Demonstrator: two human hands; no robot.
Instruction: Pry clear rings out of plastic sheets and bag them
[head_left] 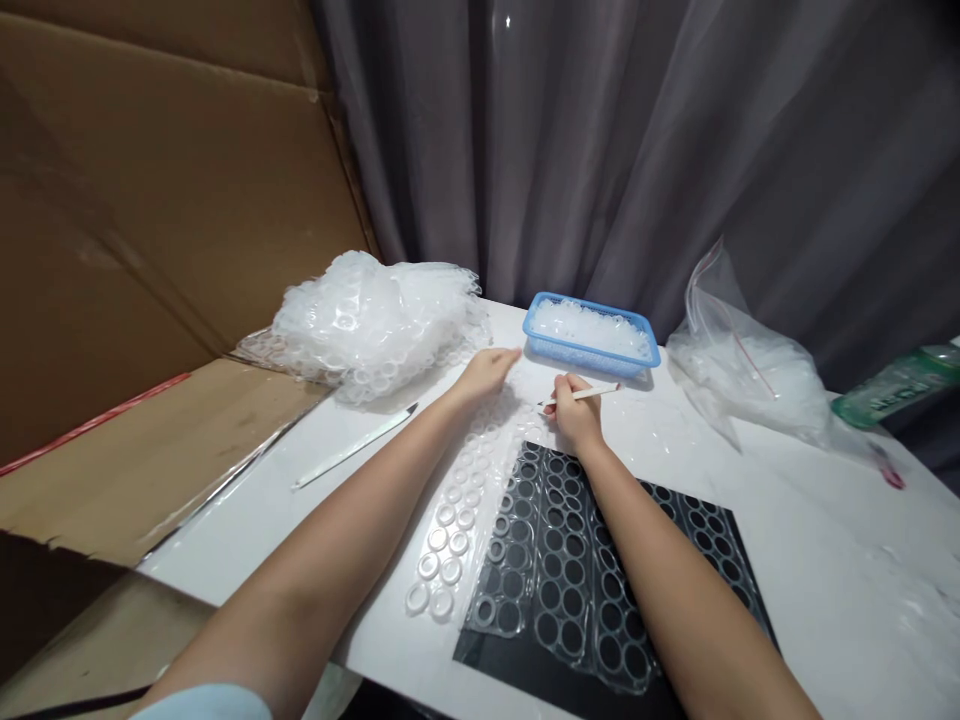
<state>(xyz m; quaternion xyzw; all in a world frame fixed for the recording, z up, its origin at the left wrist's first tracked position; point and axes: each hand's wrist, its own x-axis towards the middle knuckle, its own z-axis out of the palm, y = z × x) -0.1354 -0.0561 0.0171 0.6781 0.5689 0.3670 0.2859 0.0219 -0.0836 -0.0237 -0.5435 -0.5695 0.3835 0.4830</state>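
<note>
My left hand (489, 371) lies with its fingers stretched out on the far end of a clear plastic strip of round rings (457, 510) on the white table. My right hand (576, 412) is closed around a thin pale stick tool (592, 393), its tip pointing left at the strip's far end. More clear strips of rings (555, 560) lie over a black mat (709, 550) under my right forearm. A blue basket (592, 352) of small clear pieces stands just beyond both hands.
A heap of used clear ring sheets (375, 320) sits at the back left beside a big open cardboard box (150, 300). A thin white strip (352, 448) lies on the table's left. A clear zip bag (750, 370) and a green bottle (896, 385) are at the right.
</note>
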